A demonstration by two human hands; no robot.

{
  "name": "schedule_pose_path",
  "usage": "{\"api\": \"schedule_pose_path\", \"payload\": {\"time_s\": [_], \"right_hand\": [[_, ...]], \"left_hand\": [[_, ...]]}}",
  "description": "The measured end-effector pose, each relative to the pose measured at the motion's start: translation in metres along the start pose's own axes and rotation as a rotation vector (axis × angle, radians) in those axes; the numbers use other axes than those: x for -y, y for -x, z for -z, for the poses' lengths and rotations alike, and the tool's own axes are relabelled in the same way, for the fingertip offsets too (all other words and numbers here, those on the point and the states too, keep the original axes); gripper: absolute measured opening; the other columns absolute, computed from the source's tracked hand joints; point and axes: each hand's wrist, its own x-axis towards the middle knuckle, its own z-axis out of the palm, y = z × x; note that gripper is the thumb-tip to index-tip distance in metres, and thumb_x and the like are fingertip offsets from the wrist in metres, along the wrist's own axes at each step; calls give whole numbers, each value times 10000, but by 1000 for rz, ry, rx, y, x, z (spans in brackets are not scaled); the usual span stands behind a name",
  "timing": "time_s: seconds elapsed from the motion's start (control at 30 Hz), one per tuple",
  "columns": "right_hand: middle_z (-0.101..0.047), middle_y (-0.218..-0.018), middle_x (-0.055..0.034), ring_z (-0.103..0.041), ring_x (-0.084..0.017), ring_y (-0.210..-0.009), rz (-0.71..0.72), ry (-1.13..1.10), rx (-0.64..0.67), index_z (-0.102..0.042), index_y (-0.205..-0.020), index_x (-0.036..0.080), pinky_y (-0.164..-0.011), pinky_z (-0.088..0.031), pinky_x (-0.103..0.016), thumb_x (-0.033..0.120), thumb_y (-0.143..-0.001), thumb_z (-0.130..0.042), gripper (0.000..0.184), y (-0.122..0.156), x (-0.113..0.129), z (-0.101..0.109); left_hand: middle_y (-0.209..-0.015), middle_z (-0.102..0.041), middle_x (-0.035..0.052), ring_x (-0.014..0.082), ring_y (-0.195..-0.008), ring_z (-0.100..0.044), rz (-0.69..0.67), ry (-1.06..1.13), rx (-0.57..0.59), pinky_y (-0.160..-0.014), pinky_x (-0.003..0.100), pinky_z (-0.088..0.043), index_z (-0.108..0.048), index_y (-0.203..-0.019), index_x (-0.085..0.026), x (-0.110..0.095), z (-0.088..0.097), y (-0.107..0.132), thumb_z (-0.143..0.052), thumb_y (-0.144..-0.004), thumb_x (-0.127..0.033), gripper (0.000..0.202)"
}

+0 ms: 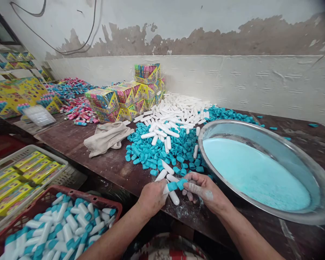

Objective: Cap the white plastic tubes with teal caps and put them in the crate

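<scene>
My left hand [153,196] is closed around a white plastic tube [166,189] with a blue end pointing right. Between the thumb and fingers of my right hand [202,189], powder on the skin, is a small blue cap [181,183], close beside that blue end; whether they touch I cannot tell. Loose white tubes [173,198] lie on the table just behind and under my hands. Beyond them spreads a heap of blue caps [162,150], with a pile of white tubes [178,112] on and behind it.
A wide metal basin [322,202] of light blue powder stands at right. Lower left, a red crate [92,196] holds blue-capped tubes, beside a white basket [62,164] of yellow boxes. A cloth [108,139] and packed display boxes [130,94] sit farther back, before a wall [246,79].
</scene>
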Motion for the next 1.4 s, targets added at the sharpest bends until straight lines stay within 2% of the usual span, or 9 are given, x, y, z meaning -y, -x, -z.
{"api": "schedule_pose_path", "payload": {"time_s": [0.53,0.7,0.83,1.0,1.1,1.17,1.27,1.33,1.4], "right_hand": [[-585,-493,22,-428,-64,-332,-109,-33,96,-514,-662,155,-321,-284,-164,462,-631,-675,348,2,-10,-8],[-559,-526,31,-416,-66,-366,-91,52,140,-561,-740,153,-360,-286,-184,467,-664,-649,335,2,-8,-18],[-548,-614,32,-471,-111,-487,-69,118,66,-532,-1126,204,-474,-386,-235,485,-689,-644,531,10,-6,-10],[-509,-548,9,-469,-158,-507,-150,274,17,-609,-998,235,-469,-385,-270,534,-698,-619,424,22,-19,26],[-489,-544,13,-465,-160,-512,-132,299,-42,-613,-972,230,-473,-384,-271,536,-702,-607,408,25,-29,34],[-479,-544,17,-458,-157,-505,-100,325,-74,-613,-950,221,-473,-383,-272,536,-696,-600,405,24,-34,31],[-482,-549,20,-450,-151,-499,-45,385,-106,-610,-917,209,-476,-387,-270,527,-699,-584,386,21,-35,21],[-516,-572,12,-464,-152,-509,-13,421,-105,-609,-919,203,-487,-398,-269,516,-723,-558,373,21,-33,15],[-570,-621,-7,-502,-163,-540,12,467,-101,-613,-928,195,-510,-421,-274,507,-748,-531,369,24,-31,12]], "left_hand": [[-848,-665,114,254,-817,-643,-26,-87,122,-711,334,-484,-537,-948,-155,-24,-3,-1,-467,-802,-212,172],[-844,-672,91,230,-801,-644,35,-20,99,-683,284,-469,-548,-916,-174,-21,1,10,-446,-846,-311,185],[-776,-662,22,168,-717,-622,252,139,-16,-626,211,-416,-563,-822,-212,32,16,58,-489,-823,-445,244],[-753,-655,34,207,-732,-622,664,1,3,-649,250,-409,-585,-824,-218,145,28,163,-492,-801,-399,205],[-897,-648,89,275,-873,-602,774,-145,18,-744,316,-435,-581,-946,-184,177,30,178,-616,-685,-350,311],[-1023,-617,104,265,-970,-570,671,-113,-98,-833,334,-425,-550,-1046,-178,164,33,154,-602,-710,-345,379],[-1020,-600,74,191,-948,-563,339,80,-274,-864,285,-417,-554,-1031,-191,105,34,91,-482,-832,-367,276],[-984,-590,57,174,-922,-553,170,105,-256,-844,269,-418,-565,-1003,-198,61,29,50,-470,-855,-353,234],[-947,-583,58,199,-909,-544,134,21,-170,-819,301,-424,-580,-922,-194,29,22,19,-512,-834,-369,208]]}}
